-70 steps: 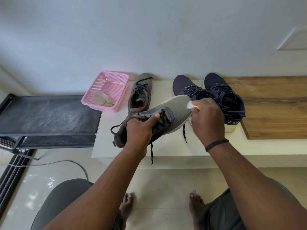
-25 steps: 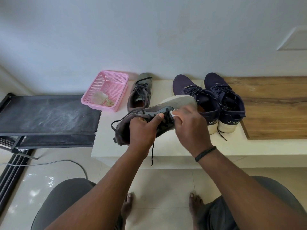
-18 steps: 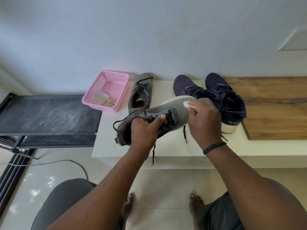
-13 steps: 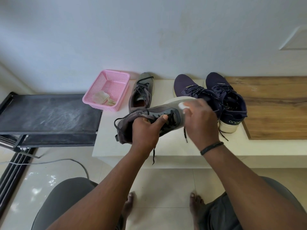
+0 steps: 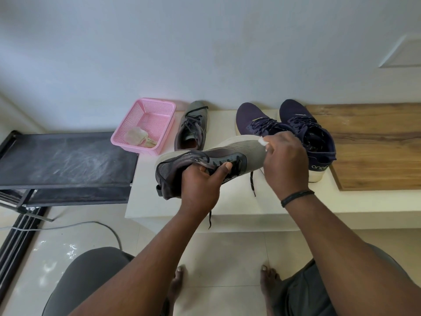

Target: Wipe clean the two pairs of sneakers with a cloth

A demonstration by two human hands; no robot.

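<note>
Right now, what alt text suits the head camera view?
A left hand holds a grey laced sneaker while the right hand wipes its toe with a small white cloth; two navy sneakers stand behind on a white ledge.

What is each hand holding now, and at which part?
The left hand grips the grey lace-up sneaker at its laced middle. The right hand pinches a small white cloth in its fingers, against the sneaker's toe.

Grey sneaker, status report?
Left hand grips grey sneaker midshoe. Right hand presses white cloth on toe. Nothing obstructing.
</note>
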